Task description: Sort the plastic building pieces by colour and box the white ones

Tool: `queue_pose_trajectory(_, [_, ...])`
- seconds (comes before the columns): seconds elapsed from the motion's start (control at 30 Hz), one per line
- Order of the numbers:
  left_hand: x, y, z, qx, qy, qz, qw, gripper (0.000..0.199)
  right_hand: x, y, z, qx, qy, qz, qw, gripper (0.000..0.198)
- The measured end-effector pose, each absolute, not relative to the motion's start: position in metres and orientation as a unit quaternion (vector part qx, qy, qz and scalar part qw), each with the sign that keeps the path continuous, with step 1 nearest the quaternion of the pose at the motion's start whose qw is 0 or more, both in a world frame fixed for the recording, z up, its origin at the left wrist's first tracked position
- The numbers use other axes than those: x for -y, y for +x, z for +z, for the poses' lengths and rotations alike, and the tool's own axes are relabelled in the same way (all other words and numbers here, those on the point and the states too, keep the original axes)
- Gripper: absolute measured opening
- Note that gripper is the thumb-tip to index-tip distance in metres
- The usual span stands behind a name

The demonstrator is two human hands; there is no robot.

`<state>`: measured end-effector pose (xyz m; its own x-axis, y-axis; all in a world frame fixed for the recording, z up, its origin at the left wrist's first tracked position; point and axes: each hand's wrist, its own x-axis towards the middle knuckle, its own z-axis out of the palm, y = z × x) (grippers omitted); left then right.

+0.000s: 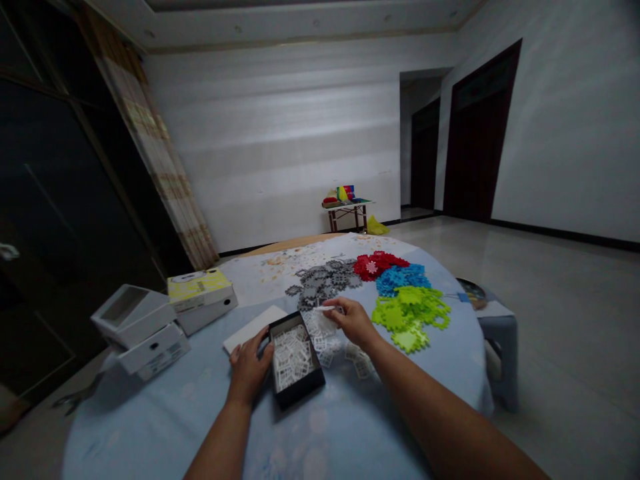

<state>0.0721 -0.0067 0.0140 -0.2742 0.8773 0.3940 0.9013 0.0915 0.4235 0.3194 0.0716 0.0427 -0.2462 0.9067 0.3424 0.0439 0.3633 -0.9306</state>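
Note:
My left hand [250, 365] grips the left edge of an open black box [300, 390], thumb along its wall and fingers near the far left corner. White plastic grid-like pieces [291, 357] fill the box. Beyond its right side, my right hand [354, 323] is closed in a pinch on a white plastic piece [327, 310]; whether it holds more than one I cannot tell. More loose white pieces [358, 360] lie on the tablecloth beneath and beside this hand. A flat white lid [255, 328] lies behind my left hand, partly covered by it and the box.
Grey gear-shaped pieces [325, 281], red ones [383, 262], blue ones [400, 279] and lime-green ones [413, 310] lie heaped at the right. White boxes [135, 320] and a yellow-topped box [203, 297] stand left. A grey stool [503, 340] stands beside the round table [165, 427].

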Motion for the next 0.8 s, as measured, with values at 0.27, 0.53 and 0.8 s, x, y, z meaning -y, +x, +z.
queue_pose_trajectory(0.27, [0.007, 0.075, 0.015, 0.738, -0.601, -0.306, 0.017, 0.048, -0.053, 0.282, 0.057, 0.704, -0.320, 0.424, 0.472, 0.019])
queue_pose_trajectory(0.53, [0.008, 0.075, 0.015, 0.737, -0.604, -0.304, 0.014, 0.049, -0.059, 0.259, 0.053, 0.792, -0.276, 0.382, 0.388, 0.044])
queue_pose_trajectory(0.8, [0.006, 0.073, 0.011, 0.732, -0.605, -0.315, 0.014, 0.046, -0.076, 0.292, 0.043, 0.782, -0.242, 0.408, 0.404, 0.040])
